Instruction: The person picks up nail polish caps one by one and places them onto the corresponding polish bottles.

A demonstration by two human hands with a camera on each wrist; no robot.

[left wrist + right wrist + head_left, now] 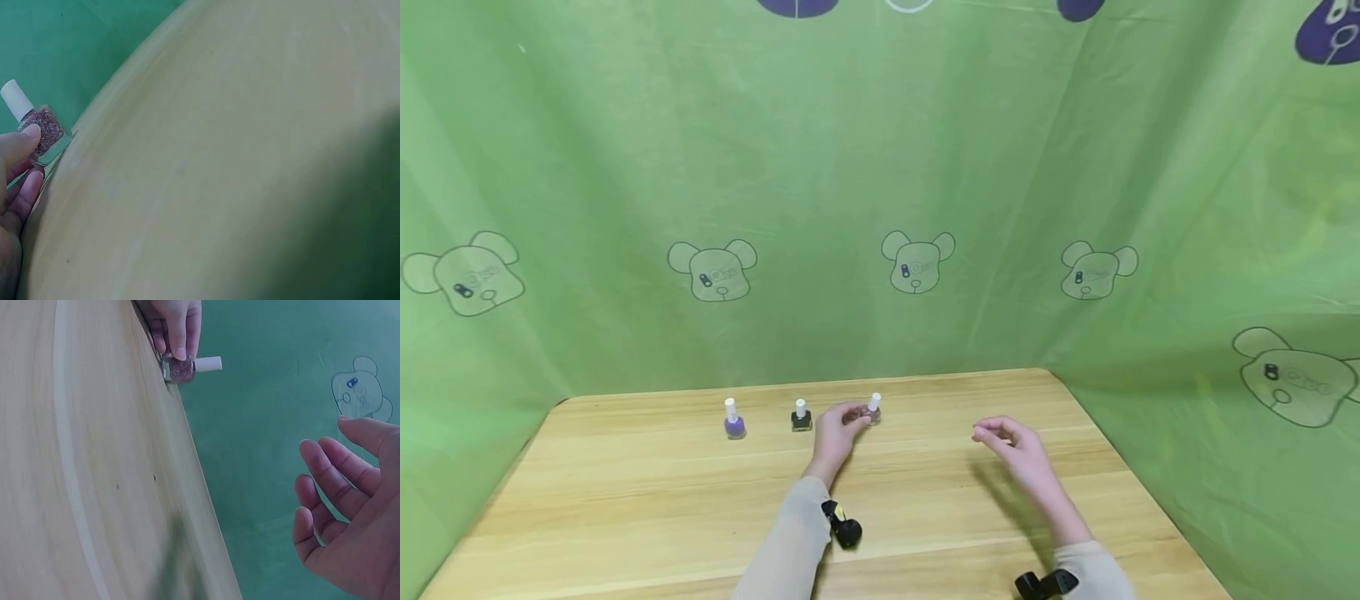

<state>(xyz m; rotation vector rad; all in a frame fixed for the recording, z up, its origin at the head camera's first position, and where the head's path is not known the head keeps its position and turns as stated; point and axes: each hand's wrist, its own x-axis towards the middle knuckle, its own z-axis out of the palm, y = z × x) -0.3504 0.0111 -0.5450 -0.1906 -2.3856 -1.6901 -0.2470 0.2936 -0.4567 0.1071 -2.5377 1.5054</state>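
Observation:
My left hand [835, 434] pinches a nail polish bottle [872, 411] between thumb and fingers, near the back of the table. Reddish glitter fills this bottle, and its white cap points up; the left wrist view shows the thumb across the glitter bottle [49, 134]. To the left of that hand stands a black nail polish bottle [801, 419] with a white cap. Farther left is a purple nail polish bottle [734, 424], also white-capped. My right hand [1021, 454] hovers over the table's right side, fingers loosely bent, with nothing in it.
The wooden table [647, 492] has rounded back corners. A green curtain [820, 192] printed with bear heads hangs behind it and along its sides. Each forearm wears a black wrist camera [847, 532] over its sleeve.

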